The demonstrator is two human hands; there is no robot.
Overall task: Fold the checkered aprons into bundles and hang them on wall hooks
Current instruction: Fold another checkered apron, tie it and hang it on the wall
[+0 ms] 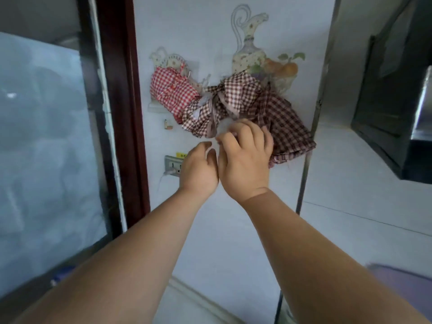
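Observation:
A red-and-white checkered apron bundle (171, 92) hangs on the tiled wall at the left. Beside it to the right hangs a brown-and-white checkered apron bundle (236, 99), tied with a ribbon, and a darker brown checkered bundle (286, 127) hangs further right and lower. My right hand (245, 155) reaches up to the lower edge of the brown bundle, with its fingers curled at the ribbon and cloth. My left hand (198, 169) hovers just below and left of it, fingers relaxed and holding nothing. The hooks themselves are hidden by the cloth.
A dark red door frame (121, 90) with a glass pane stands to the left. A wall socket (173, 166) sits beneath the bundles. A metal pole (311, 136) runs down the right, and a dark appliance (397, 90) stands beyond it on a white counter.

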